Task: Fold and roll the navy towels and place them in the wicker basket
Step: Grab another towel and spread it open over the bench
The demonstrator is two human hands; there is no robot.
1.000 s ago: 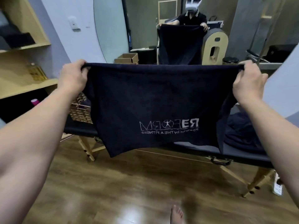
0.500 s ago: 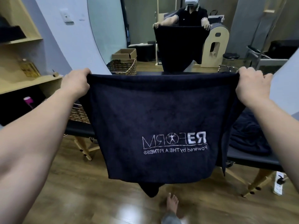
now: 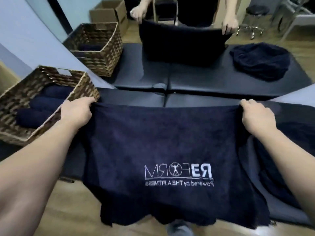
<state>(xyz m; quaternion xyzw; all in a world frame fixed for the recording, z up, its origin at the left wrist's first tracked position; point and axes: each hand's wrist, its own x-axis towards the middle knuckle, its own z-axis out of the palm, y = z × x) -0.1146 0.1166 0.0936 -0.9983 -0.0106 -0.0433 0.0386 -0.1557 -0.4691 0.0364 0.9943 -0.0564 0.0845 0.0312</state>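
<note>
Over black padded table [image 3: 213,82]: towel [image 3: 170,142] now lower vs 0.5 s ago, view tipped down. Left hand [image 3: 76,113] and right hand [image 3: 255,114] grip top corners, fingers curled. Long axis 9–3 o'clock; hangs toward 6. Navy terry, logo reversed. Wicker basket [image 3: 81,89] at 10 o'clock, w/ rolled towels [image 3: 37,113].

I stand in a fitness studio: my navy towel [image 3: 170,150] carries a fitness logo [image 3: 178,174], a padded black bench [image 3: 136,97] meets a wall mirror [image 3: 187,65], and a stool [image 3: 255,11] on wood flooring shows in the reflection.
</note>
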